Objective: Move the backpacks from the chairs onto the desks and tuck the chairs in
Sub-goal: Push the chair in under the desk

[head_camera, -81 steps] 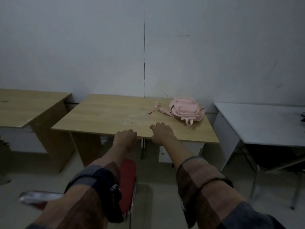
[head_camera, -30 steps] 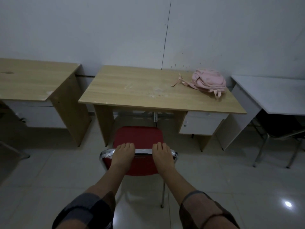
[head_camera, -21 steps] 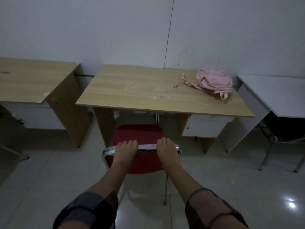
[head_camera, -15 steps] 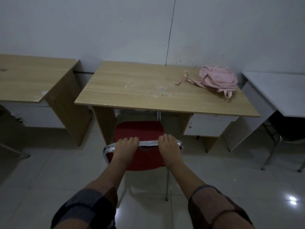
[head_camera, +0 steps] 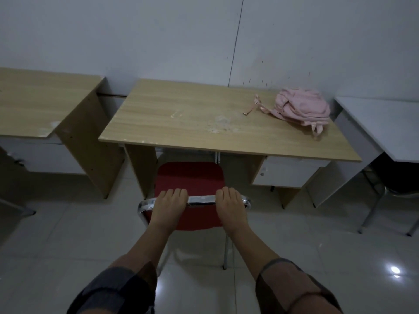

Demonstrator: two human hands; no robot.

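Note:
A red chair (head_camera: 190, 177) with a chrome top bar stands in front of the middle wooden desk (head_camera: 186, 123), its seat partly under the desk's front edge. My left hand (head_camera: 169, 203) grips the left part of the chair's chrome back bar. My right hand (head_camera: 231, 203) grips the right part of the same bar. A pink backpack (head_camera: 301, 108) lies on the desk's far right corner, its straps trailing left.
Another wooden desk (head_camera: 34, 105) stands to the left. A white desk (head_camera: 385, 130) stands to the right, with a dark chair (head_camera: 399, 189) under it. A drawer unit (head_camera: 288, 175) hangs under the middle desk's right side. The floor is glossy tile.
Both hands went from the desk's front edge to the chair's back bar. Over the last second the chair has slid forward, its seat further under the desk.

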